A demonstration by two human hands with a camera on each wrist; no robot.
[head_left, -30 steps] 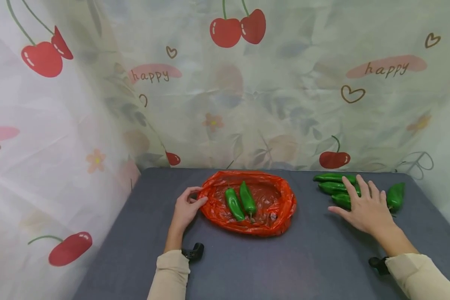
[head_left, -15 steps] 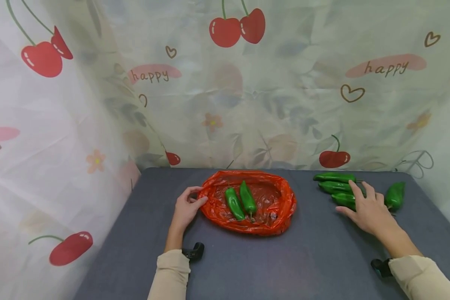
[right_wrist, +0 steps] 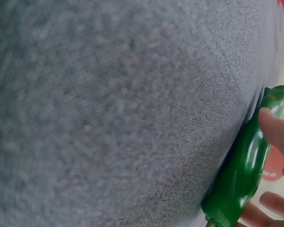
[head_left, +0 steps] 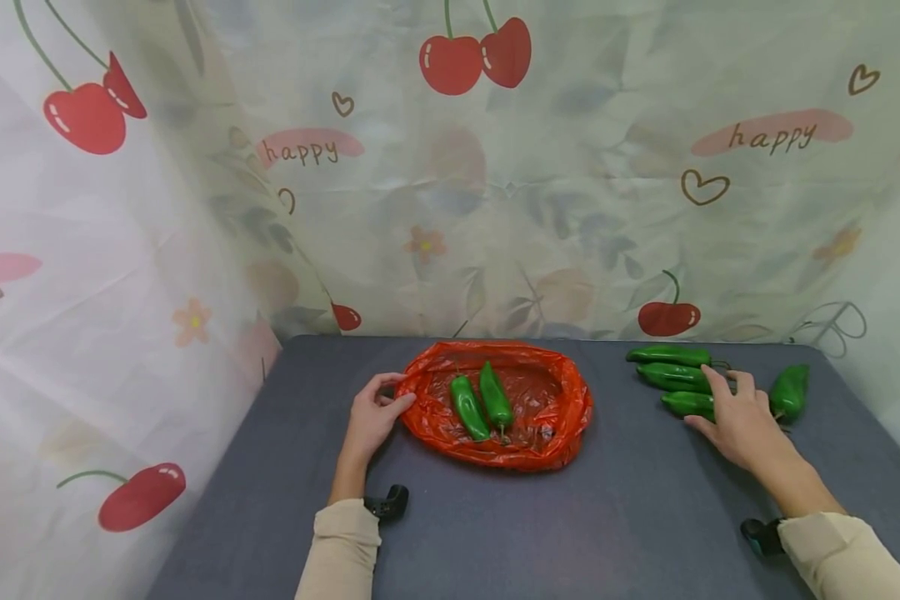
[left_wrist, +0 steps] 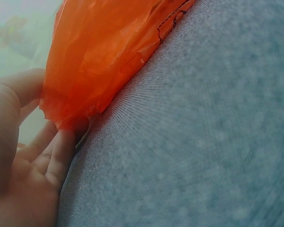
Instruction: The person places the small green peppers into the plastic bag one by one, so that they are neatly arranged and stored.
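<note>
Left of centre, the left hand (head_left: pixel 370 421) pinched a red plastic bag (head_left: pixel 487 454); at right, the right hand (head_left: pixel 750 429) pinched a long green pepper (right_wrist: pixel 246 161).

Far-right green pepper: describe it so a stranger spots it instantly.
On the gray table, go right past the red plastic bag to the right hand. The green pepper lies right of that hand, running front-to-back; neighbouring peppers leftward lie crosswise.

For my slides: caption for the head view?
Left hand pinches a red bag holding two green peppers; right hand touches another pepper.
</note>
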